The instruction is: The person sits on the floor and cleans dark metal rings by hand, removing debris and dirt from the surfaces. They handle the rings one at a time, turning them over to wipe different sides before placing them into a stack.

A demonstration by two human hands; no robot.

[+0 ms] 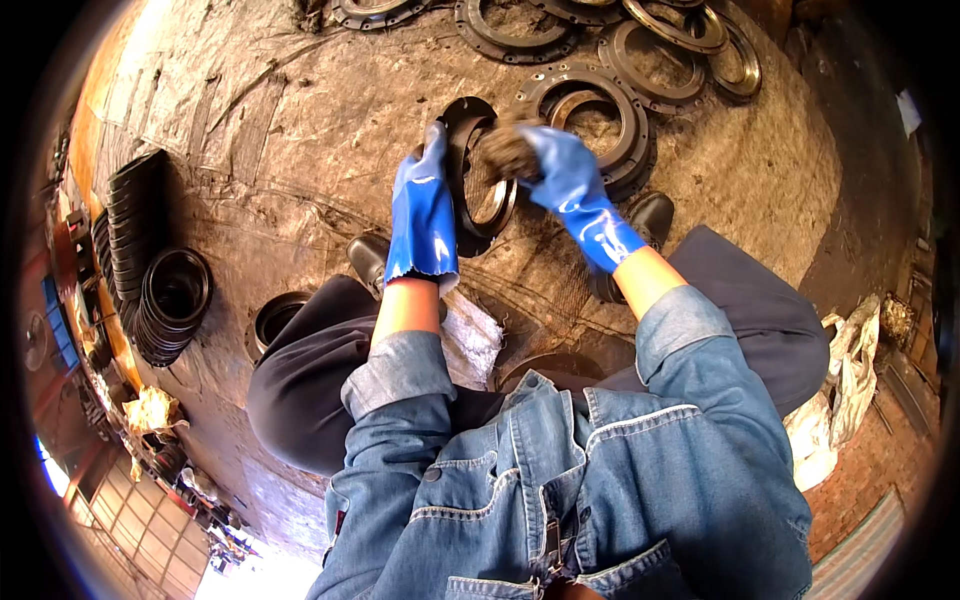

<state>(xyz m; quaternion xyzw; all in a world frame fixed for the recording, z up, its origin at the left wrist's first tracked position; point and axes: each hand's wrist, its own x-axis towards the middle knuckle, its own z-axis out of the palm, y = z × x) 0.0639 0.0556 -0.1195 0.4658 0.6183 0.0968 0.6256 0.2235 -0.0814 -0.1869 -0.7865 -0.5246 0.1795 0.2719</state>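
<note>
Left hand (423, 205) grips the metal ring (478, 175) upright, right hand (560, 175) clenches a brown scrubbing wad (510, 150). I'd worry slick gloves let the ring slip onto those shoes (368, 258).

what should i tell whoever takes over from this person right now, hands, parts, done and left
Left hand, in a blue glove: grip shut on the dark metal ring, held upright on edge.
Right hand, also gloved: presses a brown wad against the ring's upper rim.
More rings lie flat on the dirty floor ahead; a stack of black rings lies to the left.
Done: cannot tell how much of this ring is wiped.
Left: likely finishing this ring, perhaps then the others.
</note>
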